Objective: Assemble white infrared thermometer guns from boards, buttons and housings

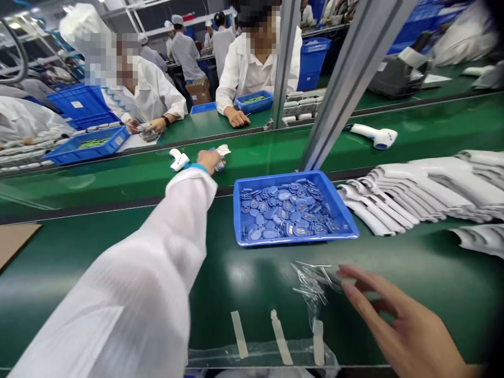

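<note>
My left arm in a white sleeve stretches far forward onto the green conveyor belt (118, 178). My left hand (208, 160) is closed round a white plastic part (222, 152) there. Another white part (178, 159) lies just left of that hand. My right hand (397, 320) hovers low at the near right with fingers spread, its fingertips touching a crumpled clear plastic bag (313, 286). A blue tray (238, 220) full of small blue pieces stands between the two hands.
Rows of white housing shells (417, 194) lie to the right. A white handheld device (376, 136) rests on the belt beyond a slanted metal post (350, 79). Workers in white coats sit across the belt with blue bins (88, 144). Tape strips (280, 336) mark the near edge; cardboard (13, 239) lies left.
</note>
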Demonstrator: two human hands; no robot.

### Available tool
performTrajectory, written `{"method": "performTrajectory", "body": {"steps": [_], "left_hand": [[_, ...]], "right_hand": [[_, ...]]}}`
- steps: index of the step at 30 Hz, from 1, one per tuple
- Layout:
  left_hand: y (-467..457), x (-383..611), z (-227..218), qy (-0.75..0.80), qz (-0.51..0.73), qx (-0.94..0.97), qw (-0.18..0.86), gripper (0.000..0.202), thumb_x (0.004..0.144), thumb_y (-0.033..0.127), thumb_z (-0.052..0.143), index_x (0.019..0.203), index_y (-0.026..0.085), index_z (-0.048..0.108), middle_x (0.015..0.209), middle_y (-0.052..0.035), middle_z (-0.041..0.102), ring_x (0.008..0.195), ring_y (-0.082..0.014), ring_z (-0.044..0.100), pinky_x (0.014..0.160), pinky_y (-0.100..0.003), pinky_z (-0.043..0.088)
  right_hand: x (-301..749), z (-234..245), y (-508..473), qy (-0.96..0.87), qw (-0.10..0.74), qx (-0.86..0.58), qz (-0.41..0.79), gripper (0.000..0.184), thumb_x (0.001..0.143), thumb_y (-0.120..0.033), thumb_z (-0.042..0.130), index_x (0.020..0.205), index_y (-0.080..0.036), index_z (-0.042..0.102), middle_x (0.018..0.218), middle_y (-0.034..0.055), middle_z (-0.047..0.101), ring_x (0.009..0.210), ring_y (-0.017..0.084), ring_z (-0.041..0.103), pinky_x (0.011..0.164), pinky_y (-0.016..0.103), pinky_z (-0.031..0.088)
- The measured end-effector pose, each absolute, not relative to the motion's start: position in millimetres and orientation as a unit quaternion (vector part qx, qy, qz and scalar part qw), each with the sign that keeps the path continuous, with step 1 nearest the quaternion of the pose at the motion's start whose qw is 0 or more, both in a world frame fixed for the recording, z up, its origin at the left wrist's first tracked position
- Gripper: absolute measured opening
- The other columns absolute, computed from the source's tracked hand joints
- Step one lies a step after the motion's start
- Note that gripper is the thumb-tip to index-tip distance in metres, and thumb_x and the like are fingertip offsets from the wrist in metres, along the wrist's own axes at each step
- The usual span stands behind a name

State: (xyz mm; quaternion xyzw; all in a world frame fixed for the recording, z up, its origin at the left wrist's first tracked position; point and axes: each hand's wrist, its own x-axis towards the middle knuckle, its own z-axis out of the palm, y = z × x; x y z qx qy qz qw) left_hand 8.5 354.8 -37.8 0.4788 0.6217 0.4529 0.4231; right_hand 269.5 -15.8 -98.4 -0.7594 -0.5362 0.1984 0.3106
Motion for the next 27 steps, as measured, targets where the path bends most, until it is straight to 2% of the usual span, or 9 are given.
{"method": "performTrajectory", "body": {"steps": [4,6,8,10,13,16,20,22,27], "left_hand": [[301,-31,-7,0.567,0.505,0.456,0.465,0.01,0.091,0.01,0.063,0.101,0.008,0.062,0.093,-0.0069,0.066,0.07,-0.01,0.062,0.07,-0.026,0.056],[249,-51,3,0.525,0.52,0.463,0.49,0.015,0.091,0.021,0.066,0.101,0.01,0.064,0.094,-0.0075,0.068,0.069,-0.0119,0.064,0.067,-0.027,0.056],[187,-62,4,0.48,0.506,0.5,0.513,0.028,0.085,0.032,0.072,0.103,0.011,0.065,0.093,-0.0096,0.069,0.071,-0.0174,0.066,0.06,-0.029,0.054],[125,-61,-3,0.487,0.427,0.573,0.503,0.031,0.081,0.033,0.076,0.103,0.015,0.065,0.082,-0.0065,0.07,0.066,-0.0177,0.064,0.057,-0.027,0.05],[53,-42,-26,0.488,0.338,0.641,0.487,0.022,0.077,0.023,0.078,0.096,0.02,0.067,0.082,-0.0014,0.069,0.072,-0.016,0.061,0.063,-0.025,0.046],[19,-25,-46,0.47,0.303,0.666,0.493,0.018,0.082,0.021,0.075,0.097,0.023,0.066,0.086,0.0016,0.068,0.076,-0.0148,0.059,0.069,-0.025,0.044],[10,-17,-53,0.433,0.3,0.686,0.502,0.014,0.086,0.022,0.072,0.099,0.024,0.066,0.091,0.0018,0.069,0.081,-0.0156,0.061,0.074,-0.025,0.044],[12,-17,-53,0.413,0.294,0.712,0.487,0.014,0.087,0.023,0.071,0.1,0.025,0.065,0.093,0.0015,0.07,0.084,-0.0165,0.062,0.077,-0.027,0.045],[18,-16,-58,0.429,0.254,0.819,0.285,0.016,0.092,0.013,0.057,0.102,0.024,0.063,0.102,-0.0024,0.071,0.094,-0.0221,0.063,0.083,-0.036,0.042]], "right_hand": [[268,-71,19,-0.509,0.364,-0.777,0.069,0.051,0.088,-0.058,0.055,0.122,-0.022,0.065,0.105,0.0099,0.068,0.068,0.018,0.063,0.056,0.031,0.053],[258,-58,32,-0.523,0.399,-0.753,0.027,0.044,0.091,-0.052,0.056,0.119,-0.02,0.067,0.108,0.0107,0.068,0.074,0.019,0.062,0.06,0.032,0.052],[241,-47,35,-0.562,0.418,-0.712,0.054,0.034,0.094,-0.047,0.055,0.114,-0.023,0.069,0.107,0.0082,0.069,0.078,0.019,0.062,0.064,0.032,0.051],[220,-41,29,-0.613,0.419,-0.66,0.118,0.03,0.096,-0.045,0.053,0.115,-0.027,0.067,0.11,0.0062,0.069,0.083,0.02,0.063,0.069,0.033,0.053],[192,-38,10,-0.669,0.387,-0.608,0.182,0.033,0.097,-0.041,0.05,0.126,-0.03,0.062,0.121,0.0062,0.067,0.096,0.022,0.064,0.074,0.034,0.054],[175,-42,-9,-0.713,0.348,-0.574,0.2,0.028,0.098,-0.039,0.051,0.121,-0.033,0.065,0.12,0.0048,0.067,0.105,0.022,0.063,0.081,0.034,0.054],[167,-50,-23,-0.753,0.322,-0.558,0.136,0.017,0.098,-0.036,0.054,0.102,-0.03,0.069,0.105,0.0029,0.07,0.097,0.022,0.063,0.08,0.037,0.046],[165,-48,-27,-0.763,0.295,-0.565,0.108,0.018,0.1,-0.033,0.05,0.096,-0.027,0.067,0.099,0.0027,0.07,0.092,0.021,0.062,0.077,0.037,0.041],[164,-19,-36,-0.776,0.27,-0.57,-0.003,0.025,0.103,-0.029,0.042,0.085,-0.024,0.059,0.084,0.0013,0.067,0.075,0.019,0.055,0.073,0.037,0.031]]}}
